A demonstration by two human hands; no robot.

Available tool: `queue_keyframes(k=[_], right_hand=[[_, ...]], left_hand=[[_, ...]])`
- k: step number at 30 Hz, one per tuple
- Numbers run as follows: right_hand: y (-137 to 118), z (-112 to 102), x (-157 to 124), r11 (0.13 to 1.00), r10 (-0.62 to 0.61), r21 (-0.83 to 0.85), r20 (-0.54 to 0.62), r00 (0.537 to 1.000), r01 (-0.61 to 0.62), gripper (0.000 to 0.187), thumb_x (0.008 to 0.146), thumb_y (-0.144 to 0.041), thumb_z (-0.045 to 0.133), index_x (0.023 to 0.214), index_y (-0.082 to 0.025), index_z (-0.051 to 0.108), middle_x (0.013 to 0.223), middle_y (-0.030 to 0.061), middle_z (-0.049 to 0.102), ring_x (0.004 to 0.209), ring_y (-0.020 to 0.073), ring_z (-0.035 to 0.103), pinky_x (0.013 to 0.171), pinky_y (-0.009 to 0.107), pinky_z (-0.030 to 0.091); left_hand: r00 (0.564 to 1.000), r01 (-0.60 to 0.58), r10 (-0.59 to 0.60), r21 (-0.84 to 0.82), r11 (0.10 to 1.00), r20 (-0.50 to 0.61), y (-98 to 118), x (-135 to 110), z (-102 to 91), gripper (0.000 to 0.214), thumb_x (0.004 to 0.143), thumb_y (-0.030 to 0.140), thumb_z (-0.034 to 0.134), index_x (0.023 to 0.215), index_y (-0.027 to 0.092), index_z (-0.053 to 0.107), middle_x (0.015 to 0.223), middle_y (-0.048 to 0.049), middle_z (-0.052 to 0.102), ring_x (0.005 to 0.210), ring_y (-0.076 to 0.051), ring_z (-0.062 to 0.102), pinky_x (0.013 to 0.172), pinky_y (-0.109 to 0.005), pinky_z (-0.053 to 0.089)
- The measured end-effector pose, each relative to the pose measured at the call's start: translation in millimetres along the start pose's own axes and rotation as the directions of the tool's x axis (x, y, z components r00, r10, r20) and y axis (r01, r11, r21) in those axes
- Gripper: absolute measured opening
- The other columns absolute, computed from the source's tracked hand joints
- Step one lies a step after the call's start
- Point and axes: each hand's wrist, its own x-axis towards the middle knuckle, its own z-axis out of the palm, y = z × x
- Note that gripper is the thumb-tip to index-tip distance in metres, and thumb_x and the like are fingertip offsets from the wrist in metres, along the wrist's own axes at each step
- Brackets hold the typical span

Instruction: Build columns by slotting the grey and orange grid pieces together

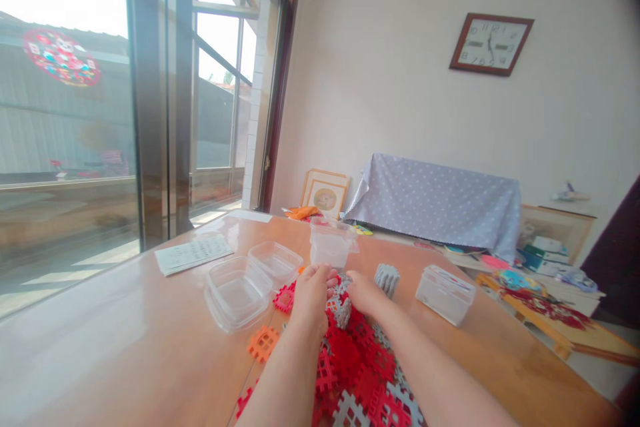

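Observation:
My left hand (314,285) is closed, its curled fingertips meeting grey interlocking plastic pieces (342,312) bunched between both hands. From the other side my right hand (364,292) pinches at the same grey pieces; its fingertips are partly hidden. Beneath my wrists spreads a pile of red interlocking pieces (345,353) mixed with grey ones. An orange square piece (263,343) lies left of my left forearm. Just beyond my right hand stands a stack of grey pieces (387,279).
Two clear open containers (239,293) (276,261) sit left of the pile. Another clear container (330,243) is straight ahead, and a lidded box (445,293) is at right. A printed sheet (194,253) lies on the wooden table (125,347) near the window.

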Motion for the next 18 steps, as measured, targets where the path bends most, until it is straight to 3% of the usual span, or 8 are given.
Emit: queue_keyframes(k=[5, 10, 15, 18], right_hand=[[7, -7, -2, 0.998, 0.034, 0.063, -0.064, 0.997, -0.030, 0.049, 0.088, -0.018, 0.045, 0.133, -0.022, 0.064, 0.130, 0.0071, 0.071, 0.120, 0.0211, 0.064, 0.095, 0.030, 0.048], [23, -19, -3, 0.991, 0.134, 0.016, -0.156, 0.979, -0.134, 0.040, 0.088, -0.020, 0.049, 0.120, -0.026, 0.071, 0.125, 0.0084, 0.072, 0.119, 0.0262, 0.063, 0.095, 0.034, 0.046], [24, -15, -13, 0.992, 0.117, -0.037, -0.096, 0.988, -0.121, 0.020, 0.085, -0.022, 0.059, 0.095, -0.025, 0.076, 0.094, 0.0081, 0.077, 0.097, 0.0250, 0.068, 0.083, 0.032, 0.044], [20, -10, -18, 0.994, 0.099, -0.048, -0.049, 0.994, -0.101, 0.013, 0.084, -0.027, 0.064, 0.088, -0.024, 0.076, 0.089, 0.0078, 0.076, 0.091, 0.0244, 0.068, 0.078, 0.031, 0.043]], left_hand=[[1.000, 0.010, -0.010, -0.031, 0.999, -0.007, -1, 1, 0.7, 0.032, 0.072, 0.038, 0.077, 0.091, 0.015, 0.064, 0.086, -0.0078, 0.071, 0.066, -0.012, 0.063, 0.059, -0.022, 0.043], [1.000, 0.012, -0.013, -0.022, 1.000, -0.001, -2, 2, 0.5, 0.031, 0.073, 0.038, 0.077, 0.089, 0.015, 0.064, 0.087, -0.0079, 0.072, 0.066, -0.011, 0.062, 0.059, -0.022, 0.043], [1.000, 0.025, -0.025, 0.003, 1.000, 0.013, -2, 1, 0.0, 0.028, 0.076, 0.037, 0.074, 0.091, 0.015, 0.063, 0.090, -0.0090, 0.072, 0.069, -0.012, 0.063, 0.061, -0.022, 0.044], [1.000, 0.025, -0.025, 0.012, 1.000, 0.018, -1, 0, 0.1, 0.027, 0.077, 0.036, 0.073, 0.092, 0.015, 0.064, 0.092, -0.0098, 0.073, 0.070, -0.012, 0.063, 0.062, -0.022, 0.044]])
